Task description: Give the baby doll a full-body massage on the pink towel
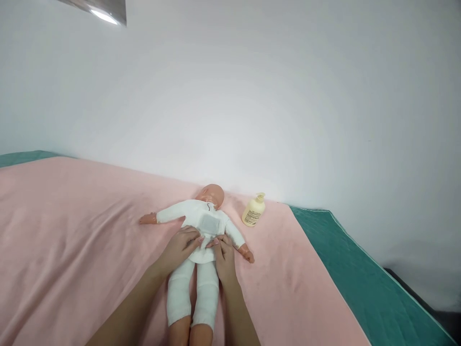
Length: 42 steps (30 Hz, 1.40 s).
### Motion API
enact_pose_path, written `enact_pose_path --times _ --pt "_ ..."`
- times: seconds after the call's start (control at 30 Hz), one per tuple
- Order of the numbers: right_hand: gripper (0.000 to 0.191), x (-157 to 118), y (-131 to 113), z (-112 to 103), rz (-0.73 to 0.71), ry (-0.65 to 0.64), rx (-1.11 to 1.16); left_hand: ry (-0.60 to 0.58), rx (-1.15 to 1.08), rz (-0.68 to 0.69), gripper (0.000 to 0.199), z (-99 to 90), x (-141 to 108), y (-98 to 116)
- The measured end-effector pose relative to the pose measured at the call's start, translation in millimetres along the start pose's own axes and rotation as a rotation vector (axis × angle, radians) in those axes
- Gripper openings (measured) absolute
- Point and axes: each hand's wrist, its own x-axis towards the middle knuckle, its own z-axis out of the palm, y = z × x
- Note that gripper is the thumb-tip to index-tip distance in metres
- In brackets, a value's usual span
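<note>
A baby doll (pixel 212 194) lies on its back, arms spread and head toward the wall. It wears a white shirt (pixel 187 208) with a pale grey rectangular patch (pixel 210 224) on the chest, and white trousers (pixel 207 293) end below its knees. Over the doll's belly, my left hand (pixel 185 242) pinches the shirt front from the left. My right hand (pixel 224 250), fingers bent, pinches the same front from the right, a small gap from the left one. The cloth between my fingertips is partly hidden.
A cream pump bottle (pixel 254 211) stands right of the doll's head. Beneath everything is a wrinkled pink sheet (pixel 90 230) over a green cover (pixel 342 250). A white wall (pixel 252 96) rises behind the far edge.
</note>
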Motion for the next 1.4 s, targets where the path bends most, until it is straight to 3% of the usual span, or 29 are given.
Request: enact_pose_path --times 0.23,0.57,0.87,1.2,1.4 --pt "0.04 -2.1 -5.0 -2.7 -0.097 0.134 -0.017 0.21 -0.068 0.04 0.032 0.6 -4.1 -2.2" --pt "0.035 1.6 1.4 1.5 -0.068 0.056 -0.094 0.064 0.043 0.003 0.033 2.4 -0.1 -7.3" --pt "0.032 -1.2 -6.0 -0.5 -0.107 0.125 -0.101 0.172 0.09 0.039 0.032 2.2 -1.7 -4.2" --pt "0.028 3.4 4.0 2.4 -0.078 0.092 -0.176 0.051 0.157 -0.041 0.031 0.9 3.1 -2.7" --pt "0.042 25.8 -2.1 -3.3 -0.012 0.166 -0.088 0.107 0.153 -0.052 0.039 -10.9 20.8 3.4"
